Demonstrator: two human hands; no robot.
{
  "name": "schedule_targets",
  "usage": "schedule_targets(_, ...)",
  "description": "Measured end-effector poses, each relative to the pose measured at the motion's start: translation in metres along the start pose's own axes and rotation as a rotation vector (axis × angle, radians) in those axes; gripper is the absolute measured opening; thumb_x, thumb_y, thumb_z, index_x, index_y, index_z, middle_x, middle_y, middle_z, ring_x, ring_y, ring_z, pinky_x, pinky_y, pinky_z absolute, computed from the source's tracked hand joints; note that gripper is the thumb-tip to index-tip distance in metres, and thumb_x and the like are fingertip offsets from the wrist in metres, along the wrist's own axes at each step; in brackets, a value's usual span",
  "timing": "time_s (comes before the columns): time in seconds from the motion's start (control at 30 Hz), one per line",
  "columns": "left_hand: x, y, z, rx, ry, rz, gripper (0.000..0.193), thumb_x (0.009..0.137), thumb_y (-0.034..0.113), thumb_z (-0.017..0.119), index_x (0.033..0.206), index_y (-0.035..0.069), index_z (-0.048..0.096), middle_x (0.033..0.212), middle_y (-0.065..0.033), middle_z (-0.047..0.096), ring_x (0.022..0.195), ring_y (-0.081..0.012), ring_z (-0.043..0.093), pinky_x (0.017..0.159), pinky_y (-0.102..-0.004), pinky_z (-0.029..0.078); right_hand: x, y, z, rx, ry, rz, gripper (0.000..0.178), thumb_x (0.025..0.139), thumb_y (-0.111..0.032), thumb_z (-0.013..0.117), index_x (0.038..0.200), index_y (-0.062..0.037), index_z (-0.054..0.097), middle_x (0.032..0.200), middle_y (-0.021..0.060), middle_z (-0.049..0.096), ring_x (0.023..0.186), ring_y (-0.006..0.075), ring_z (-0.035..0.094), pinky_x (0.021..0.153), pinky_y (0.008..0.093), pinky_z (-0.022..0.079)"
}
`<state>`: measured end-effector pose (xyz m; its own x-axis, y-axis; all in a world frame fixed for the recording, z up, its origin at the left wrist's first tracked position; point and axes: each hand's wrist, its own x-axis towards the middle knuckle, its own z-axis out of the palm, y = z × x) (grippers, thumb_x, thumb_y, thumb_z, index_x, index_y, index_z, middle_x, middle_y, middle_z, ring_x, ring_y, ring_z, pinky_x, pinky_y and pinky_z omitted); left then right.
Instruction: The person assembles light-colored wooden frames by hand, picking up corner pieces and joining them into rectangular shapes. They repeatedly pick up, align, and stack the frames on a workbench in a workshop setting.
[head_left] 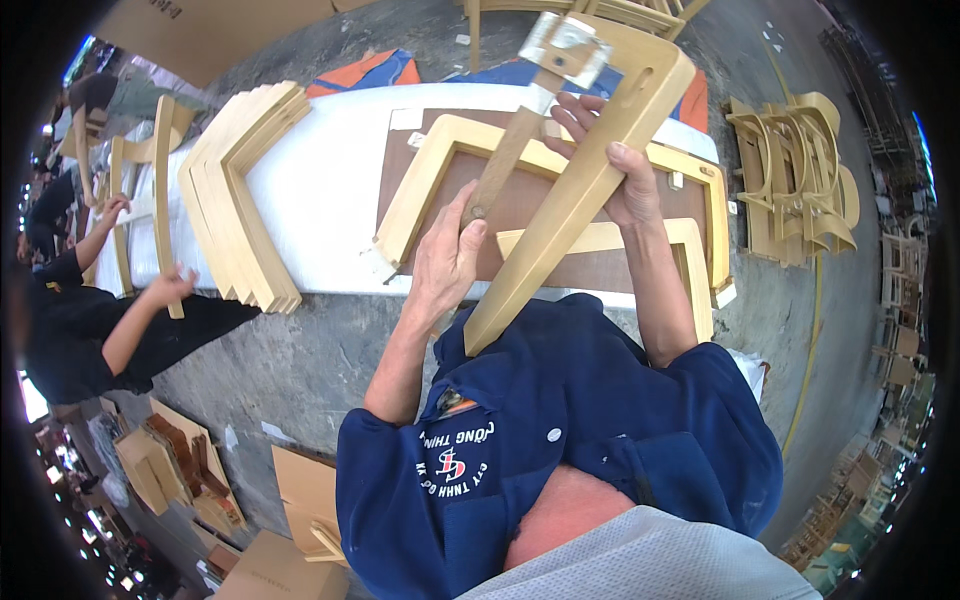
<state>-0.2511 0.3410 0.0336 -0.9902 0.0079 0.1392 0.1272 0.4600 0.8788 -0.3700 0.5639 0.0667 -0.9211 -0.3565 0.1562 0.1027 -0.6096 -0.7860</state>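
My right hand [632, 185] grips a pale L-shaped wooden frame piece [565, 215], thumb on its near face and fingertips showing behind it. The piece is held up at a slant, its bend at the far end and its lower tip close to my chest. My left hand [447, 255] is closed around a flat wooden bar [510, 155]. At the bar's far end a block wrapped in white [565, 50] lies against the frame piece's far end. Beneath them, more bent wooden frame pieces [415, 205] rest on a brown board [400, 150].
A white-covered table [330, 150] carries a stack of angled wooden pieces [240, 195] at left. A co-worker [90, 320] at far left reaches toward a curved wooden part [163, 200]. Curved wooden parts [795, 175] are stacked on the right floor. Cardboard boxes [285, 570] lie lower left.
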Motion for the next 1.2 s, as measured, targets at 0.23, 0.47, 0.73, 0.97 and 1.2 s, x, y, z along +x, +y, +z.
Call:
schedule_targets(0.23, 0.003, 0.032, 0.041, 0.045, -0.14, 0.091, 0.058, 0.099, 0.036, 0.053, 0.147, 0.007, 0.04, 0.096, -0.0205, 0.056, 0.087, -0.0354, 0.059, 0.081, -0.0405, 0.047, -0.011, -0.024, -0.038, -0.002, -0.036, -0.036, 0.069, 0.084, -0.02, 0.066, 0.142, 0.0022, 0.036, 0.137, 0.0192, 0.05, 0.129, 0.0288, 0.048, 0.106, 0.0477, 0.044)
schedule_targets(0.47, 0.023, 0.042, 0.082, -0.084, -0.395, 0.173, 0.068, 0.093, 0.026, 0.063, 0.151, 0.006, 0.032, 0.116, -0.0244, 0.057, 0.101, -0.0379, 0.059, 0.09, -0.0389, 0.047, -0.021, -0.044, -0.071, -0.041, 0.024, -0.067, 0.048, 0.088, -0.021, 0.066, 0.126, 0.0029, 0.05, 0.119, 0.0176, 0.062, 0.108, 0.026, 0.063, 0.091, 0.0416, 0.055)
schedule_targets(0.73, 0.067, 0.023, 0.127, -0.302, -0.509, -0.006, 0.07, 0.094, 0.039, 0.062, 0.149, 0.006, 0.035, 0.131, -0.0161, 0.057, 0.114, -0.0262, 0.06, 0.093, -0.0357, 0.049, -0.052, -0.076, -0.111, -0.199, 0.295, -0.093, 0.046, 0.088, -0.022, 0.063, 0.12, 0.0099, 0.053, 0.107, 0.0194, 0.064, 0.1, 0.0281, 0.065, 0.086, 0.0468, 0.059)
schedule_targets(0.97, 0.145, -0.152, 0.176, -0.338, 0.336, -0.905, 0.092, 0.088, 0.048, 0.067, 0.145, -0.007, 0.021, 0.099, -0.0213, 0.064, 0.066, -0.0269, 0.068, 0.052, -0.0401, 0.056, -0.121, -0.138, -0.151, -0.307, 0.517, -0.268, 0.058, 0.083, -0.026, 0.062, 0.126, 0.0098, 0.047, 0.112, 0.0225, 0.061, 0.103, 0.0317, 0.063, 0.093, 0.0528, 0.053)
schedule_targets(1.2, 0.209, -0.138, 0.215, 0.08, 0.487, -1.122, 0.12, 0.079, 0.041, 0.075, 0.138, -0.019, -0.011, 0.107, -0.0294, 0.062, 0.073, -0.0368, 0.07, 0.064, -0.047, 0.062, -0.163, -0.17, -0.179, -0.389, 0.496, -0.521, 0.053, 0.082, -0.013, 0.061, 0.126, 0.0084, 0.043, 0.107, 0.0279, 0.06, 0.097, 0.0354, 0.065, 0.082, 0.0509, 0.059)
